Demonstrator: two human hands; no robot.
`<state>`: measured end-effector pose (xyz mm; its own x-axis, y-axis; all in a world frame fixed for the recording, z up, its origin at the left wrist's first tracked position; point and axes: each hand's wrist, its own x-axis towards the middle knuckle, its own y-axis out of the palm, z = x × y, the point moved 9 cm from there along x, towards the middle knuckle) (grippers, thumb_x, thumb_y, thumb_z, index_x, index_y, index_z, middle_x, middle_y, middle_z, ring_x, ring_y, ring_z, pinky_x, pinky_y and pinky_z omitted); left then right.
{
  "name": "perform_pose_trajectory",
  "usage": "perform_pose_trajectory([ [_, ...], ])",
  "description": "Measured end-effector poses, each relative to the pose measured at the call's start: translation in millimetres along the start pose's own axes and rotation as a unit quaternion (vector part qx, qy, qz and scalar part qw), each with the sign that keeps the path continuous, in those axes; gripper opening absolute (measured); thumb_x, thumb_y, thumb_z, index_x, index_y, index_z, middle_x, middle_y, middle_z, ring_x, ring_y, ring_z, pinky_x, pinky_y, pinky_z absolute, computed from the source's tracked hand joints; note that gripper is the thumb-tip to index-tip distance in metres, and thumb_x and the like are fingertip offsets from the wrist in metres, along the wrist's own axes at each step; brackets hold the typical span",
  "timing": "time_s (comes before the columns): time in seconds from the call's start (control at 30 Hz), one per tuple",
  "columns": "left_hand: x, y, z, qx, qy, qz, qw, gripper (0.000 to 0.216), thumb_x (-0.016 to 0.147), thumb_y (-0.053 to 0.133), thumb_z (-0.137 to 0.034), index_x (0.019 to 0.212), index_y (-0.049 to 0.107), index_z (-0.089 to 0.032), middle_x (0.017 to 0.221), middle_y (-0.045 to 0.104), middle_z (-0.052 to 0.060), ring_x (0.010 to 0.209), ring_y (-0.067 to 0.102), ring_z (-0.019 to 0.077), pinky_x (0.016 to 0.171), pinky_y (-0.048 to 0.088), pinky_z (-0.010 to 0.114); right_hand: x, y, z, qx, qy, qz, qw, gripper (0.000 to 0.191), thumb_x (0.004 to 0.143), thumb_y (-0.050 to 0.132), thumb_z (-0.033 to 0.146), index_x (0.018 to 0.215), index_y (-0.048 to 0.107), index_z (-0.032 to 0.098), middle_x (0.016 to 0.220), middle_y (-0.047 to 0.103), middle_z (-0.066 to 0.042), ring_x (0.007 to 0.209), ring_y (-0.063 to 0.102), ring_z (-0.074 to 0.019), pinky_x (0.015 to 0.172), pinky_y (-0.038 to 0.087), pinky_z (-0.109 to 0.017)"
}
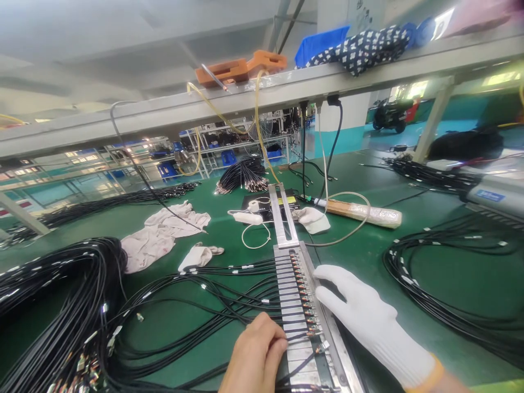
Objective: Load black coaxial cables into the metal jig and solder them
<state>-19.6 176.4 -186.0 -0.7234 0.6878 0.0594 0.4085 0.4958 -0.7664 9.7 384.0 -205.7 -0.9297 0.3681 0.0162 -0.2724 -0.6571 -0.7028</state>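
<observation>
A long metal fixture (286, 275) lies on the green table, with several black cables (241, 289) seated in its slots and their connector ends lined up along its right side. My bare left hand (256, 357) is curled at the fixture's near end, fingers pinched on one cable where it enters a slot. My right hand (364, 316), in a white glove, rests flat on the fixture's right edge with fingers stretched out, holding nothing.
A big bundle of black cables (53, 311) fills the near left, and another coil (450, 284) lies at the right. Cloths (164, 234), a spare glove (198, 255), a wrapped wooden bar (364, 213) and a grey machine (495, 196) sit further back. A shelf (262, 95) runs overhead.
</observation>
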Motion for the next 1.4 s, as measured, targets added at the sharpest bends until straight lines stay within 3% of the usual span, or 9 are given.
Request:
perform_pose_trajectory([
  [0.3, -3, 6, -6, 0.058, 0.102, -0.081, 0.99, 0.019, 0.097, 0.042, -0.01, 0.086, 0.056, -0.017, 0.09, 0.056, 0.004, 0.085, 0.051, 0.018, 0.077, 0.038, 0.03, -1, -3, 1, 0.019, -0.01, -0.019, 1.0, 0.046, 0.088, 0.04, 0.055, 0.124, 0.063, 0.036, 0.142, 0.052, 0.003, 0.13, 0.05, -0.025, 0.113, 0.036, -0.05],
  [0.43, -3, 3, -14, 0.042, 0.134, -0.084, 0.986, 0.018, 0.097, 0.042, -0.01, 0.088, 0.056, -0.018, 0.089, 0.056, 0.004, 0.084, 0.051, 0.0178, 0.077, 0.039, 0.03, -3, -5, 5, 0.021, -0.013, -0.027, 0.999, 0.044, 0.088, 0.041, 0.053, 0.122, 0.063, 0.037, 0.14, 0.053, 0.005, 0.128, 0.051, -0.0238, 0.114, 0.034, -0.05],
  [0.8, -1, 12, -9, 0.079, 0.116, -0.04, 0.989, 0.022, 0.1, 0.036, -0.013, 0.091, 0.055, -0.018, 0.093, 0.056, 0.005, 0.09, 0.052, 0.0187, 0.086, 0.042, 0.034, -9, -9, 13, 0.034, -0.009, -0.022, 0.999, 0.042, 0.088, 0.041, 0.05, 0.119, 0.065, 0.036, 0.138, 0.054, 0.004, 0.128, 0.05, -0.0237, 0.113, 0.035, -0.05],
  [0.93, 1, 17, -6, 0.103, 0.132, -0.014, 0.986, 0.023, 0.101, 0.035, -0.015, 0.093, 0.056, -0.017, 0.094, 0.056, 0.006, 0.089, 0.052, 0.019, 0.083, 0.044, 0.033, -16, -14, 25, 0.054, -0.009, -0.027, 0.998, 0.037, 0.088, 0.041, 0.046, 0.113, 0.066, 0.036, 0.134, 0.057, 0.005, 0.127, 0.051, -0.0221, 0.115, 0.032, -0.049],
  [1.1, 0, 19, -11, 0.139, 0.159, -0.021, 0.977, 0.026, 0.101, 0.031, -0.013, 0.092, 0.055, -0.017, 0.092, 0.056, 0.006, 0.086, 0.051, 0.0197, 0.079, 0.045, 0.033, -11, -5, 20, 0.025, -0.007, 0.001, 1.0, 0.042, 0.086, 0.039, 0.05, 0.117, 0.064, 0.038, 0.137, 0.054, 0.007, 0.129, 0.049, -0.0203, 0.116, 0.032, -0.046],
  [1.4, 3, 20, -6, 0.048, 0.075, 0.007, 0.996, 0.021, 0.1, 0.037, -0.016, 0.093, 0.057, -0.017, 0.095, 0.058, 0.006, 0.091, 0.053, 0.0194, 0.082, 0.043, 0.033, -13, 3, 22, 0.007, -0.007, 0.011, 1.0, 0.048, 0.081, 0.037, 0.051, 0.119, 0.063, 0.037, 0.136, 0.055, 0.008, 0.123, 0.053, -0.0196, 0.111, 0.039, -0.044],
])
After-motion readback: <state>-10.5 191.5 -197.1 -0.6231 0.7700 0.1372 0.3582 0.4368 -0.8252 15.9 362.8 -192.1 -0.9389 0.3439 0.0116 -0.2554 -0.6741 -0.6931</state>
